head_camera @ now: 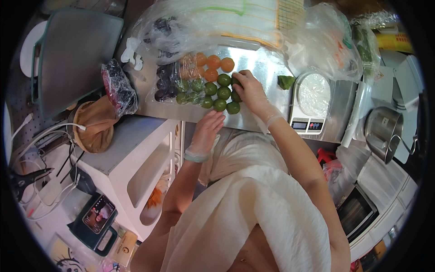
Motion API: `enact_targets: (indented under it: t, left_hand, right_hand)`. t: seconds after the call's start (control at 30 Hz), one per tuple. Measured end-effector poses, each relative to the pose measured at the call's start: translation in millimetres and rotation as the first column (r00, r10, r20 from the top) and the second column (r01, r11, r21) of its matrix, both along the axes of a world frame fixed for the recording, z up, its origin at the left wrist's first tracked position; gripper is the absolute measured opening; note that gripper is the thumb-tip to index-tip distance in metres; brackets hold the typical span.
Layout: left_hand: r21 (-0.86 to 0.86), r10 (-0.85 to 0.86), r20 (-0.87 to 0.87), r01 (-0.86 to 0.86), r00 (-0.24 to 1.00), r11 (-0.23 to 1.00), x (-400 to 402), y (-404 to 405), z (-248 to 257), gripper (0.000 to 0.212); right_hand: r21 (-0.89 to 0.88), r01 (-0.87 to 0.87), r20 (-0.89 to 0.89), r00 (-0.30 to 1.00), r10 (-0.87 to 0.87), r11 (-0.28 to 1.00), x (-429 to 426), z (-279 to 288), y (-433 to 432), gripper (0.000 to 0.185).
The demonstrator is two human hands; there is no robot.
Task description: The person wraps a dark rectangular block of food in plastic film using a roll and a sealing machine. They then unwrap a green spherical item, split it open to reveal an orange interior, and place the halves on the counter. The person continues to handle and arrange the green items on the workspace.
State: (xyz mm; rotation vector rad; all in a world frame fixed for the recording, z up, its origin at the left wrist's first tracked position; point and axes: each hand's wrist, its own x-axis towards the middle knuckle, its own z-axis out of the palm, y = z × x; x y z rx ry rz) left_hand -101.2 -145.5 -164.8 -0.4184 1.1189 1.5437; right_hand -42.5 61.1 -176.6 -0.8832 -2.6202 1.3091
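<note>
Rows of dough balls lie on a stainless steel worktop: orange balls at the back, green balls nearer me, and dark purple balls on the left. Clear plastic film covers the purple ones and part of the others. My gloved right hand has its thumb and fingers around a green ball at the right end of the rows, partly hiding it. Flat at the worktop's front edge, my gloved left hand holds nothing; its fingertips are close to the nearest green ball.
Right of the balls are a small green dough lump and a digital kitchen scale with film on its pan. Plastic bags crowd the back. A wrapped dark red bundle and a cutting board stand left; a steel pot sits right.
</note>
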Motion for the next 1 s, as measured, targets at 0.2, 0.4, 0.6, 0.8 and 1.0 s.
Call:
enact_targets:
  t: [0.2, 0.4, 0.6, 0.8, 1.0]
  left_hand:
    - [-0.033, -0.021, -0.003, 0.021, 1.0, 0.999, 3.3, -15.1, 3.0, 0.04]
    - [-0.04, -0.271, -0.074, 0.268, 0.96, 0.962, 11.5, -8.9, 24.1, 0.035]
    - [-0.047, -0.311, -0.298, 0.311, 0.902, 0.949, 41.8, 30.2, 40.7, 0.036]
    - [0.057, -0.188, -0.229, 0.206, 0.955, 0.977, 81.9, 71.7, 54.4, 0.044]
    - [0.343, 0.034, 0.16, -0.087, 0.987, 0.935, 127.2, 123.4, 63.1, 0.041]
  right_hand:
    - [0.238, 0.059, -0.009, 0.998, -0.059, 0.969, 27.2, 37.7, 24.1, 0.046]
    - [0.484, -0.255, 0.487, 0.873, -0.016, 0.837, 73.8, 46.5, 67.0, 0.048]
    - [0.493, -0.246, 0.301, 0.948, 0.101, 0.835, 93.6, 16.2, 78.2, 0.026]
    - [-0.447, 0.074, -0.169, 0.972, -0.166, 0.891, 113.3, 78.3, 52.9, 0.032]
    - [-0.022, -0.162, -0.406, 0.903, 0.139, 0.987, 154.3, 89.9, 31.3, 0.026]
